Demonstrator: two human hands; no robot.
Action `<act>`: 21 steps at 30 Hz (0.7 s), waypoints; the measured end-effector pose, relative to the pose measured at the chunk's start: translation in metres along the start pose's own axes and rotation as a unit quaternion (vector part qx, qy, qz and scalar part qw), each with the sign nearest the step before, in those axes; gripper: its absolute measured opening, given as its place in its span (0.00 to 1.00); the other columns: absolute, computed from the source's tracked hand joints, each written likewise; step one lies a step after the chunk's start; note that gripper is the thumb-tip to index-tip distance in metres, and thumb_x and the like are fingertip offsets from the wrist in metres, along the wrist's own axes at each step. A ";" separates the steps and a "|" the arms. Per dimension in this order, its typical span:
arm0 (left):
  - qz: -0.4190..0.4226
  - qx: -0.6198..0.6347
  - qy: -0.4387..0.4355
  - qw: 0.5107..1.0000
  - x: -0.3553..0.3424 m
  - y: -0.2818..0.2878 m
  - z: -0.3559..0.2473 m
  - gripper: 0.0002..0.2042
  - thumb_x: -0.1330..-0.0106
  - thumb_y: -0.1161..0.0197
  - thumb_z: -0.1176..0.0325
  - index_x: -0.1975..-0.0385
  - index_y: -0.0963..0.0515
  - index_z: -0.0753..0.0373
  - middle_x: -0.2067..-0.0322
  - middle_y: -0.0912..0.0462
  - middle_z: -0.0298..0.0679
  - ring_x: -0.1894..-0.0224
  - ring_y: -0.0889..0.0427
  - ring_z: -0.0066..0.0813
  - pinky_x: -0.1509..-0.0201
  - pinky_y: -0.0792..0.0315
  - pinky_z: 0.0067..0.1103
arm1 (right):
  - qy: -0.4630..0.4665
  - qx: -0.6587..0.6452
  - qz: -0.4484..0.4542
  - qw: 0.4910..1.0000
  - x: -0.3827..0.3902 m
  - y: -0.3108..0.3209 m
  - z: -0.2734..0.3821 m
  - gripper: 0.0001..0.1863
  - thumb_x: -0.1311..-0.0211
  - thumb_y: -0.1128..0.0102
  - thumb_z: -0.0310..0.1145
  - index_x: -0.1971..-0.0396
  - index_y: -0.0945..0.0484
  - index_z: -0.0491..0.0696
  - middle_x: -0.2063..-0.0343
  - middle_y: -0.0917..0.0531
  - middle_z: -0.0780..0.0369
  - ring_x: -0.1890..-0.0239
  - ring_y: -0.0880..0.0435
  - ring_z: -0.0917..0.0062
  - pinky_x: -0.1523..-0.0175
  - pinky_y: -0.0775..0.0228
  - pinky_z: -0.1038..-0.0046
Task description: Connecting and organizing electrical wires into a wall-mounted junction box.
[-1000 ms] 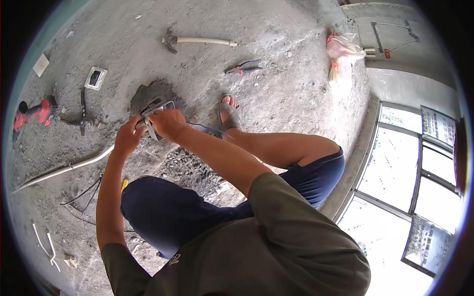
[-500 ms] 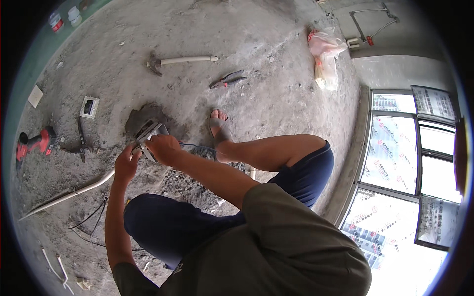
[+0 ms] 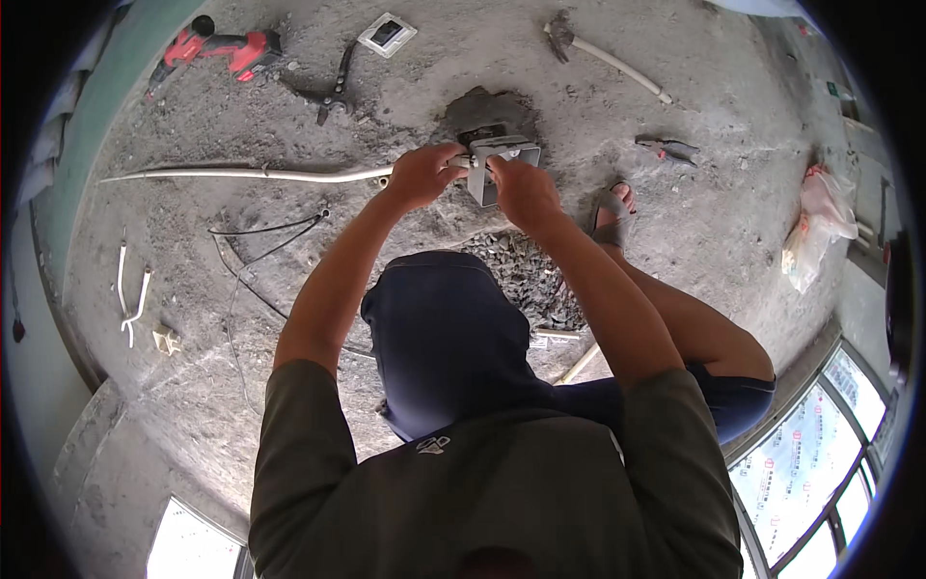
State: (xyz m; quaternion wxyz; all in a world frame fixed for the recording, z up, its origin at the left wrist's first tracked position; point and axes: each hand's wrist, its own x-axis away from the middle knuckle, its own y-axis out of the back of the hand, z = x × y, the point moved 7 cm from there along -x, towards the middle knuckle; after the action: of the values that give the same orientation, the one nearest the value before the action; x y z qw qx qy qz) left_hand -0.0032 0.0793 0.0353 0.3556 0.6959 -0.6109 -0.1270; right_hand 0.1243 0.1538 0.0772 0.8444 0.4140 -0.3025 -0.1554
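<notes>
A grey square junction box [image 3: 482, 188], open on one face, is held tilted just above the floor. My right hand [image 3: 526, 193] is closed on it, with fingertips reaching inside. On its left side my left hand [image 3: 424, 178] pinches the end of a long white conduit pipe [image 3: 318, 177] against the box wall. My palm hides part of the pipe, so I cannot tell whether it enters the box. Behind the box lies a dark, damp-looking hollow [image 3: 492, 106] in the rough concrete.
Beyond lie a red-black cordless power tool [image 3: 236, 50], dark-handled cutters [image 3: 335, 92], a white framed plate [image 3: 387, 35], and a hammer [image 3: 608, 60]. Pliers [image 3: 668, 151] and a plastic bag [image 3: 818, 227] are to the right. Rubble [image 3: 521, 275] and black cable [image 3: 265, 232] lie nearer me.
My view has swung left, so box, hands and tools appear farther right and higher. Both hands stay at the box, which now shows more of its open face.
</notes>
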 end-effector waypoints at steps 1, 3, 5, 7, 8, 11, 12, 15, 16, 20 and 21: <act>-0.001 0.006 0.005 1.000 0.004 0.001 0.003 0.16 0.41 0.39 0.58 0.55 0.25 0.54 0.62 0.19 0.41 0.57 0.21 0.43 0.56 0.29 0.33 | -0.028 0.013 0.018 0.999 0.001 -0.001 0.001 0.10 0.40 0.50 0.30 0.59 0.27 0.47 0.65 0.20 0.50 0.62 0.21 0.54 0.61 0.30 0.56; -0.011 0.005 0.004 1.000 0.006 0.000 0.003 0.15 0.41 0.39 0.59 0.55 0.24 0.54 0.63 0.19 0.41 0.58 0.21 0.43 0.57 0.29 0.33 | -0.024 0.009 0.041 0.999 0.005 0.000 0.001 0.11 0.40 0.50 0.30 0.57 0.28 0.47 0.66 0.19 0.51 0.62 0.20 0.55 0.60 0.30 0.57; -0.012 0.016 -0.002 1.000 0.007 0.000 0.001 0.15 0.42 0.37 0.60 0.56 0.24 0.54 0.64 0.18 0.40 0.59 0.20 0.42 0.57 0.29 0.34 | -0.026 0.006 0.060 0.998 0.008 -0.005 -0.004 0.13 0.40 0.49 0.31 0.55 0.29 0.47 0.67 0.18 0.52 0.62 0.19 0.56 0.58 0.29 0.58; -0.007 0.019 0.010 1.000 0.005 0.000 -0.003 0.15 0.42 0.37 0.60 0.56 0.24 0.54 0.64 0.18 0.40 0.59 0.20 0.42 0.57 0.29 0.34 | 0.041 -0.003 0.005 0.999 0.010 -0.004 -0.004 0.14 0.40 0.48 0.32 0.54 0.30 0.45 0.67 0.18 0.52 0.61 0.20 0.55 0.58 0.30 0.56; -0.003 0.023 0.022 0.999 0.005 -0.002 -0.002 0.15 0.43 0.37 0.60 0.56 0.24 0.54 0.64 0.18 0.40 0.59 0.20 0.42 0.57 0.29 0.34 | 0.041 -0.001 0.006 0.999 0.013 -0.004 -0.005 0.14 0.40 0.48 0.32 0.54 0.30 0.45 0.67 0.18 0.52 0.61 0.20 0.55 0.58 0.30 0.56; 0.000 0.031 0.007 0.999 0.004 -0.005 -0.003 0.15 0.43 0.37 0.59 0.57 0.24 0.54 0.64 0.18 0.40 0.59 0.20 0.42 0.57 0.29 0.34 | 0.029 -0.062 -0.008 0.998 0.019 -0.002 -0.011 0.16 0.40 0.48 0.33 0.53 0.30 0.44 0.64 0.19 0.50 0.58 0.21 0.55 0.56 0.30 0.57; -0.001 0.030 0.007 1.000 0.005 -0.005 -0.002 0.15 0.43 0.37 0.59 0.57 0.24 0.54 0.64 0.18 0.40 0.59 0.20 0.42 0.57 0.29 0.34 | -0.002 -0.100 0.011 0.995 0.021 -0.006 -0.017 0.17 0.39 0.47 0.34 0.52 0.30 0.43 0.62 0.19 0.51 0.57 0.20 0.57 0.55 0.29 0.60; -0.009 0.007 0.004 1.000 0.006 -0.002 -0.004 0.15 0.43 0.38 0.59 0.57 0.24 0.54 0.65 0.18 0.40 0.60 0.20 0.41 0.58 0.29 0.33 | -0.095 -0.306 0.101 0.942 0.016 -0.018 -0.030 0.22 0.36 0.47 0.40 0.47 0.32 0.43 0.57 0.20 0.54 0.55 0.20 0.64 0.53 0.28 0.65; 0.009 0.022 0.023 0.999 0.007 -0.004 -0.002 0.15 0.43 0.38 0.59 0.57 0.24 0.53 0.65 0.18 0.40 0.60 0.20 0.41 0.57 0.29 0.32 | -0.150 -0.464 0.169 0.856 0.016 -0.028 -0.031 0.25 0.35 0.47 0.43 0.43 0.34 0.43 0.55 0.20 0.55 0.53 0.20 0.67 0.52 0.27 0.68; 0.028 0.042 0.054 0.997 0.013 -0.003 0.002 0.15 0.43 0.38 0.58 0.56 0.23 0.52 0.65 0.18 0.39 0.60 0.20 0.41 0.57 0.29 0.32 | -0.159 -0.594 0.275 0.739 0.018 -0.026 -0.035 0.26 0.33 0.51 0.47 0.44 0.34 0.42 0.52 0.22 0.58 0.53 0.21 0.74 0.53 0.27 0.70; 0.025 0.044 0.035 0.998 0.011 -0.003 0.000 0.15 0.43 0.38 0.58 0.56 0.23 0.52 0.64 0.18 0.39 0.60 0.19 0.40 0.57 0.29 0.32 | -0.147 -0.601 0.294 0.728 0.021 -0.023 -0.034 0.27 0.33 0.50 0.47 0.44 0.34 0.42 0.53 0.22 0.57 0.54 0.21 0.74 0.54 0.26 0.71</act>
State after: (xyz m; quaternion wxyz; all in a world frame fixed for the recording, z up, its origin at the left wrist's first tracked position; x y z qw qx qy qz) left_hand 0.0013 0.0685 0.0364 0.3487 0.6992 -0.6206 -0.0670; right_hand 0.1619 0.1493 0.0508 0.8652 -0.3181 -0.3725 -0.1072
